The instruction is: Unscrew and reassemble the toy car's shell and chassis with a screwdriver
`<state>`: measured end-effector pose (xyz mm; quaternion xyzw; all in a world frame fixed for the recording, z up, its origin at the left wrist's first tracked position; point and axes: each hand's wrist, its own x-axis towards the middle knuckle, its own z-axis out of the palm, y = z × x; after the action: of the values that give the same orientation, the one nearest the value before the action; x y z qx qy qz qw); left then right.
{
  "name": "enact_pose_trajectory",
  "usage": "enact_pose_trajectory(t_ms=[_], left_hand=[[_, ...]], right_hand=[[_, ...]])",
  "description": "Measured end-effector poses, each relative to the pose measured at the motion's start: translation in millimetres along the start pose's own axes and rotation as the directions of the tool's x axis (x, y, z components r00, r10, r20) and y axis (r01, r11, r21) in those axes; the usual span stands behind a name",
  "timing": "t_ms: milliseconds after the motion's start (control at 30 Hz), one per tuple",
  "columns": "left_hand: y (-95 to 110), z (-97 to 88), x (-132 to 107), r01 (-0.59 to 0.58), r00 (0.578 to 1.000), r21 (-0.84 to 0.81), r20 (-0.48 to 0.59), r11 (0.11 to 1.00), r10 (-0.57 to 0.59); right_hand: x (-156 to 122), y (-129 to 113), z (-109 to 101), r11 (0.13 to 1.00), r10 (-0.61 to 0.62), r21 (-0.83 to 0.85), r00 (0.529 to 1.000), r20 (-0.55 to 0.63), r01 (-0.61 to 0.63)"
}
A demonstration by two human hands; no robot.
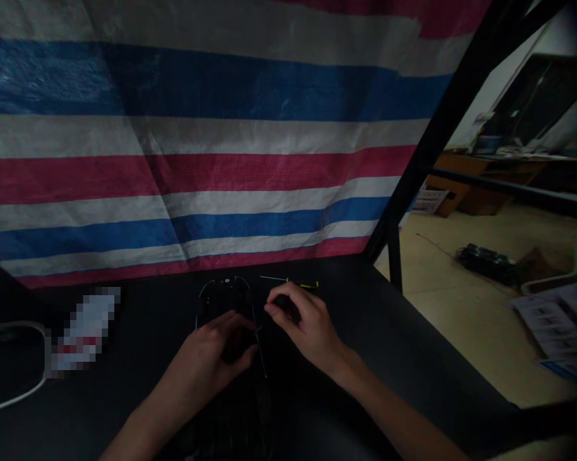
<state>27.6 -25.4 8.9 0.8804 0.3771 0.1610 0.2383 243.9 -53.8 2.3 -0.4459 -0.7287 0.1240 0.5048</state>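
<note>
A black device (pixel 225 296) with a thin, bluish shiny rim lies on the dark table in front of me; its details are lost in the dim light. My left hand (pixel 228 346) rests over it, fingers curled and thumb bent in at the right-hand rim. To the right of the rim, my right hand (pixel 300 314) is raised, thumb and index finger brought together in a pinch. Whatever is between those fingertips is too dark or small to tell. Just behind the right hand lies a screwdriver (pixel 310 284) with a black and yellow handle, its thin shaft pointing left.
A striped plastic sheet (pixel 221 173) hangs behind the black table (pixel 365 314). A blurred-out pale item (pixel 89 330) and a white cable (pixel 16 404) lie left. Black frame bars (pixel 427 141) stand right; beyond, the floor holds a dark object (pixel 487 262) and boxes (pixel 560 320).
</note>
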Motion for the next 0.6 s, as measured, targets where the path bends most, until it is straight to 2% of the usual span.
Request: enact_pose_trajectory(t_ms=[233, 400, 467, 600], left_hand=[[-2.2, 9.4, -4.8, 0.009, 0.999, -0.012, -0.053, 1.000, -0.010], [0.0, 9.1, -3.6, -0.005, 0.998, -0.011, -0.061, 1.000, 0.005], [-0.3, 9.4, -4.0, -0.011, 0.998, -0.017, -0.063, 1.000, 0.010], [-1.5, 10.8, -6.5, -0.026, 0.998, -0.026, -0.064, 0.999, 0.024]], right_hand=[[-3.4, 0.9, -0.1, 0.999, -0.038, -0.023, 0.999, -0.003, 0.038], [-0.7, -6.3, -5.7, 0.998, 0.021, -0.069, 0.998, 0.061, -0.017], [2.6, -10.0, -9.5, 0.993, -0.015, -0.115, 0.992, 0.129, 0.030], [10.7, -17.2, -13.9, 0.940, -0.125, -0.278, 0.959, 0.256, 0.197]])
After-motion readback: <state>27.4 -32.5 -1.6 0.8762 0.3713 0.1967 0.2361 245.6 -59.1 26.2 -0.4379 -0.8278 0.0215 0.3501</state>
